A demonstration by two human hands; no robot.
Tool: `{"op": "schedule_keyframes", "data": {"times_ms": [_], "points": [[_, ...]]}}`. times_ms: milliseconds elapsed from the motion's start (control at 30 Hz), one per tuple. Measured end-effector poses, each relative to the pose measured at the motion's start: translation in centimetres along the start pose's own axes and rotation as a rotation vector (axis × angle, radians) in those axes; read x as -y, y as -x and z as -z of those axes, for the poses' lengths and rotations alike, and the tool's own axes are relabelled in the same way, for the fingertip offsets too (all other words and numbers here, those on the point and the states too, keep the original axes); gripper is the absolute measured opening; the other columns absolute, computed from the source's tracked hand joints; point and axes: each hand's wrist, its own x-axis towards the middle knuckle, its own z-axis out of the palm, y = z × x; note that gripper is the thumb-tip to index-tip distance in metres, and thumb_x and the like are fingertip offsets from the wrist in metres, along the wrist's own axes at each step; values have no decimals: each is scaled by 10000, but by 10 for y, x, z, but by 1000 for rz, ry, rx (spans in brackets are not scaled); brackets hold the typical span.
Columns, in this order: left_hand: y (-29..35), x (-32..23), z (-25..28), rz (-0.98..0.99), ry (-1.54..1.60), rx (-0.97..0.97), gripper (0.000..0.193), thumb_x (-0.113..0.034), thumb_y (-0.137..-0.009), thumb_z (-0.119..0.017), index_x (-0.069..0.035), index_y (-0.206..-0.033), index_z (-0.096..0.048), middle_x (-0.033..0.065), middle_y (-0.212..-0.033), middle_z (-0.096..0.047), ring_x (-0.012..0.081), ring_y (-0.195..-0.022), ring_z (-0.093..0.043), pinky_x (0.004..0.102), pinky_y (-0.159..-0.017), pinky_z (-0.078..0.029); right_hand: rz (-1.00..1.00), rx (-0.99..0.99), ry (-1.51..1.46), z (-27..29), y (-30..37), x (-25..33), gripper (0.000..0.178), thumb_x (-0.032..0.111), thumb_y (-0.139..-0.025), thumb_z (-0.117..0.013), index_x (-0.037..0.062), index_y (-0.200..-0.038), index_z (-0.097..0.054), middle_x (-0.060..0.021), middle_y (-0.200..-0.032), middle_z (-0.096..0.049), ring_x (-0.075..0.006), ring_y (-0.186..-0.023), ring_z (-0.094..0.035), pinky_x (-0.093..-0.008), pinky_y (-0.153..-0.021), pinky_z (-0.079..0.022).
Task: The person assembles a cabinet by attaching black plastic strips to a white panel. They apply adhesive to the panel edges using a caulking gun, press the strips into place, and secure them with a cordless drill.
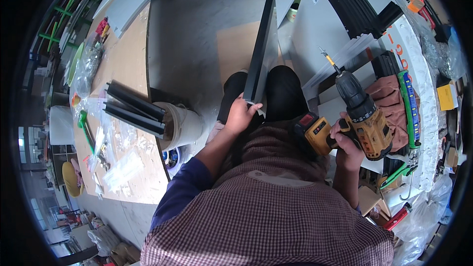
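Between my knees stands a flat panel on edge with a black edge profile (pixel 259 49) running away from me. My left hand (pixel 240 115) is closed round its near end, thumb on the corner. In my right hand (pixel 349 149) is a yellow and black cordless drill (pixel 367 120), gripped by the handle. Its bit (pixel 329 59), with a yellow band, points up and away, apart from the panel. The battery of the drill is turned toward my lap.
At left, a wooden table (pixel 125 54) bears black profiles (pixel 133 108), plastic wrap and a green-handled tool (pixel 84 123). A white bucket (pixel 185 125) stands beside it. Along the right lie black strips (pixel 340 0), a brown cloth (pixel 387 101) and a green and blue tool (pixel 409 108).
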Motion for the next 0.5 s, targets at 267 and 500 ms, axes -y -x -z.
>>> {"op": "schedule_keyframes", "data": {"times_ms": [267,500], "points": [[-17,0,0,-95,93,-171,293,-186,-852,-755,61,-957,-637,229,-920,-649,402,-877,-618,413,-800,-495,25,57,10,-7,14,-2,615,73,-691,-716,-92,-1250,-519,-87,-861,-604,-199,-792,-579,-315,-792,-465],[-5,-4,16,-154,221,-205,577,-65,-828,-738,-76,-1371,-545,180,-1155,-651,331,-1006,-645,361,-907,-513,12,60,37,-8,20,-4,608,80,-703,-727,-82,-1253,-525,-83,-845,-598,-196,-784,-576,-312,-779,-459]]}}
